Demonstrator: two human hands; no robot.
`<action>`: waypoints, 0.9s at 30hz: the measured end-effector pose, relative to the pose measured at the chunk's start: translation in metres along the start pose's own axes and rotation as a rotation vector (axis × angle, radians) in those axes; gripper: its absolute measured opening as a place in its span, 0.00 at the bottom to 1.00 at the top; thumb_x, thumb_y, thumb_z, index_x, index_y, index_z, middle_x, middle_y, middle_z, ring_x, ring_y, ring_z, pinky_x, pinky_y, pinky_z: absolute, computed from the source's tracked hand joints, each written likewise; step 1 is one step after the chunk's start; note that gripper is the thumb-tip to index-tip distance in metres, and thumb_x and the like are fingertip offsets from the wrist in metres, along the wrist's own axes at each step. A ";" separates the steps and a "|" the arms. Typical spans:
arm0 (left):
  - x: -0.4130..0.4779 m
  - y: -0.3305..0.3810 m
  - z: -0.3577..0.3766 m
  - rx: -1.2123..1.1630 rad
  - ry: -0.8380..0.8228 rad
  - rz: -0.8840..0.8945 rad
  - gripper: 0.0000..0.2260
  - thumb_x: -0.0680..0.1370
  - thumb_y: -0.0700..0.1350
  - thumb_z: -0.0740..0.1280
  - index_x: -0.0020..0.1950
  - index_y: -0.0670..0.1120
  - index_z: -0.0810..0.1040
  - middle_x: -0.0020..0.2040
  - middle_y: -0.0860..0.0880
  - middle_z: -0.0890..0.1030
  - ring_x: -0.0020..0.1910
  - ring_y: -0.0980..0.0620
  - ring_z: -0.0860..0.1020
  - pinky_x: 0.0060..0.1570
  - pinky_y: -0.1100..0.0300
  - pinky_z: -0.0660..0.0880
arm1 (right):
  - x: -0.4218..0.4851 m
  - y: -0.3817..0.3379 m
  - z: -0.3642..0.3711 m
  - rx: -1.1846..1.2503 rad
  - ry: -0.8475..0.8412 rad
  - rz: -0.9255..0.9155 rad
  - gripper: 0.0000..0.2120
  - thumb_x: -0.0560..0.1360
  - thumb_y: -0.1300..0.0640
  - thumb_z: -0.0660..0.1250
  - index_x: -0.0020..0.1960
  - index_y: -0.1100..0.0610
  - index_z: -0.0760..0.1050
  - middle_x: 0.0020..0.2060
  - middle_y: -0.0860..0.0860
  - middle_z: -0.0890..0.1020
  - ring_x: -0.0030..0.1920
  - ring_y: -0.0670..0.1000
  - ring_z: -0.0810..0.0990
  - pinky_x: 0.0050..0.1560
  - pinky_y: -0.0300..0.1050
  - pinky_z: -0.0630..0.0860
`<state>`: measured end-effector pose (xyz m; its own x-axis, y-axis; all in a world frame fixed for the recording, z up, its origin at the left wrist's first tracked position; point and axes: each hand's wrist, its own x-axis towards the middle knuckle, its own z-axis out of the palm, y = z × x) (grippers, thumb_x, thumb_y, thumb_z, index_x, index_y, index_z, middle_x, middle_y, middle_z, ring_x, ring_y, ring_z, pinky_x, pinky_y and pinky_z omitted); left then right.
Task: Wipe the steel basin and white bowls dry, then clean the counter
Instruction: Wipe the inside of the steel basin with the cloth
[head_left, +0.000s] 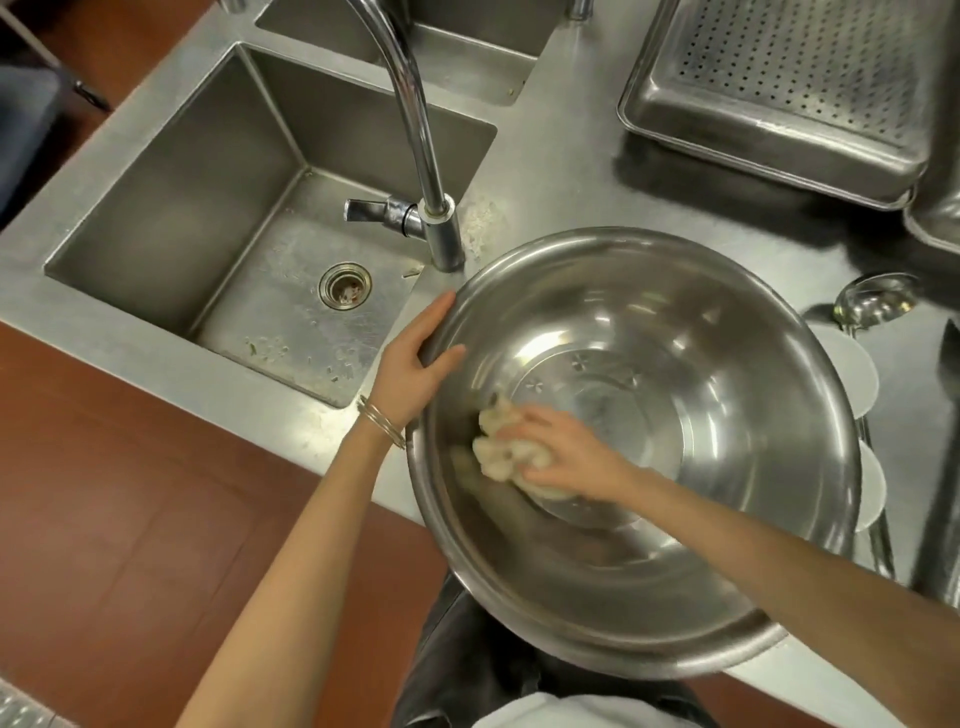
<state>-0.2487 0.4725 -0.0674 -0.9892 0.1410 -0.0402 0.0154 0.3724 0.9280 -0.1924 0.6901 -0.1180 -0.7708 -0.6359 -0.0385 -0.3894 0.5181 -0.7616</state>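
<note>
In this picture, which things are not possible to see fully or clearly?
- Head view: the white bowls show only their edges; the steel basin hides the rest, so their number is unclear.
- Head view: the cloth under the right hand is blurred by motion.
- Head view: the steel container is cut off by the right edge.
- Head view: the bits in the sink drain are too small to identify.

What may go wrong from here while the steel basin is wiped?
1. The steel basin juts over the front edge of the counter, steadied by the left hand gripping its rim. Hard pushes from the right hand with the cloth might tip it off.
2. The white bowls lie partly hidden beside its right rim, so a sliding basin may knock them.
</note>
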 end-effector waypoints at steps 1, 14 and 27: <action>-0.002 0.002 -0.003 0.008 -0.002 0.003 0.25 0.75 0.39 0.68 0.71 0.43 0.66 0.71 0.50 0.66 0.68 0.64 0.64 0.65 0.72 0.61 | 0.011 0.003 -0.004 0.070 0.138 0.091 0.21 0.69 0.51 0.65 0.60 0.55 0.75 0.58 0.50 0.72 0.56 0.43 0.70 0.60 0.31 0.65; -0.058 -0.010 0.023 0.063 0.257 0.006 0.25 0.75 0.34 0.58 0.73 0.40 0.62 0.73 0.49 0.59 0.71 0.66 0.56 0.69 0.70 0.55 | 0.006 -0.031 0.048 0.249 0.187 0.201 0.23 0.66 0.52 0.68 0.61 0.50 0.74 0.60 0.50 0.74 0.60 0.49 0.71 0.63 0.38 0.65; -0.019 -0.004 0.008 0.039 0.114 0.064 0.23 0.77 0.31 0.61 0.71 0.39 0.64 0.71 0.50 0.64 0.70 0.61 0.61 0.67 0.72 0.58 | 0.035 -0.017 0.002 0.317 0.456 0.452 0.20 0.70 0.59 0.71 0.61 0.51 0.74 0.55 0.48 0.76 0.55 0.46 0.72 0.57 0.39 0.67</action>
<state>-0.2285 0.4753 -0.0729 -0.9961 0.0614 0.0628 0.0823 0.4012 0.9123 -0.2119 0.6575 -0.1083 -0.9831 -0.0599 -0.1727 0.1294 0.4392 -0.8890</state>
